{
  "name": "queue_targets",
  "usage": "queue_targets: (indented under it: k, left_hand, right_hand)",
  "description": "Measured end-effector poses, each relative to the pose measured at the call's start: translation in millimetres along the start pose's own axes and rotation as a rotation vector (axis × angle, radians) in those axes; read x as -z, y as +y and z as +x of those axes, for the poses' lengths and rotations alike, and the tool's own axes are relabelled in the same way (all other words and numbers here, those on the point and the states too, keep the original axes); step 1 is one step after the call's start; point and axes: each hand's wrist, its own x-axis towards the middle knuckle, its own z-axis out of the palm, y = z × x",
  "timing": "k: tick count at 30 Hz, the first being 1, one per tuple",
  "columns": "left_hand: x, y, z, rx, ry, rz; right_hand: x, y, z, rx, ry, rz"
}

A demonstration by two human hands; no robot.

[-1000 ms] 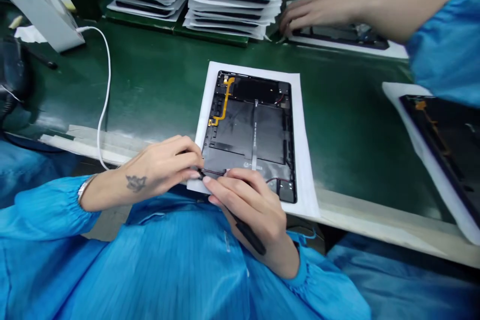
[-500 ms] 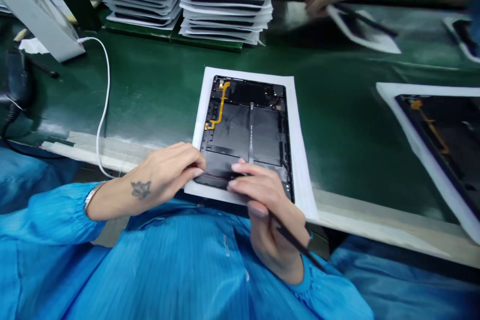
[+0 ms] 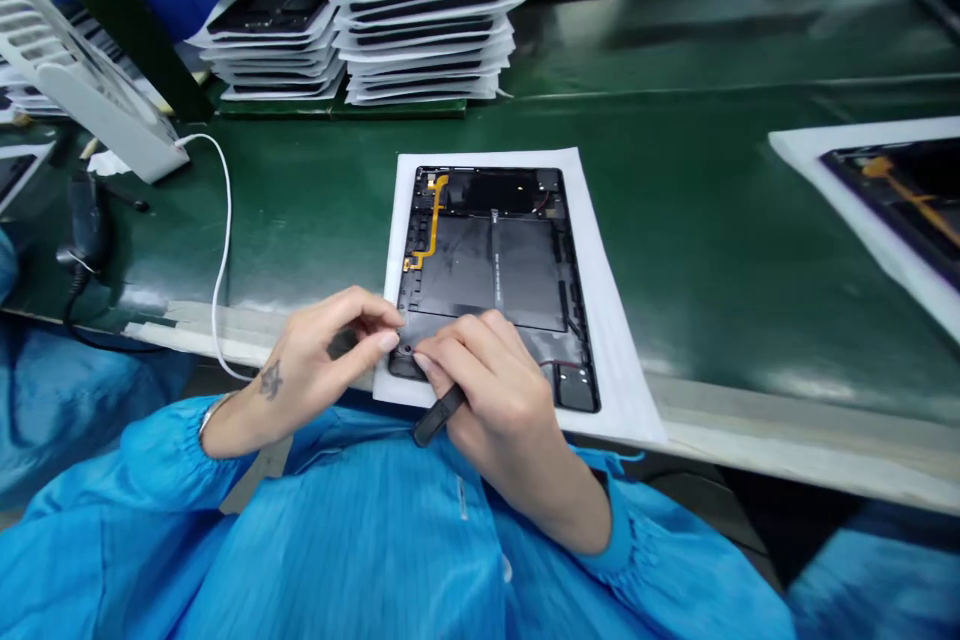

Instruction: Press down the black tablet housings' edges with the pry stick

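An opened black tablet housing (image 3: 491, 280) lies face down on a white sheet (image 3: 622, 360), showing a dark battery area and a yellow flex cable (image 3: 433, 230). My left hand (image 3: 322, 355) rests at the housing's lower left corner, its fingertips on the edge and its fingers apart. Beside it, my right hand (image 3: 487, 400) presses its fingers onto the same corner area. That hand grips a slim black tool (image 3: 437, 416), whose tip is hidden under my fingers.
Green bench mat (image 3: 712, 220) with a pale front edge. Stacks of tablets on white sheets (image 3: 424, 10) stand at the back. Another tablet (image 3: 892, 200) lies at the right. A white cable (image 3: 223, 250) runs from a white stand (image 3: 90, 90) at the left.
The co-worker's hand and arm have left the view. My right hand has moved left towards my left hand, and the black tool now points back towards me.
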Motion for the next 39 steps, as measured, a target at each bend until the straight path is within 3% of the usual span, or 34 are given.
queue_targets:
  k: [5, 11, 16, 25, 36, 39]
  left_hand:
    - [-2.1, 0.6, -2.8, -0.113, 0.042, 0.091]
    - [-7.0, 5.5, 0.8, -0.148, 0.031, 0.082]
    - [-4.3, 3.1, 2.2, -0.19, 0.024, 0.218]
    - [-4.1, -7.3, -9.4, -0.383, -0.027, 0.579]
    - [-3.2, -3.7, -14.9, -0.412, -0.056, 0.59]
    - [-1.5, -4.3, -17.8, -0.405, -0.011, 0.569]
  right_hand:
    - [1.8, 1.2, 0.2, -0.021, 0.005, 0.052]
    - [0.8, 1.0, 0.5, -0.01, -0.002, 0.054]
    - [7.9, 0.3, -2.4, 0.061, 0.044, -0.037]
    - [10.9, 2.3, -5.9, 0.156, -0.119, -0.144]
    - [11.3, -0.1, -4.3, 0.158, -0.172, -0.176]
    - [10.2, 1.2, -4.3, 0.182, -0.177, -0.216]
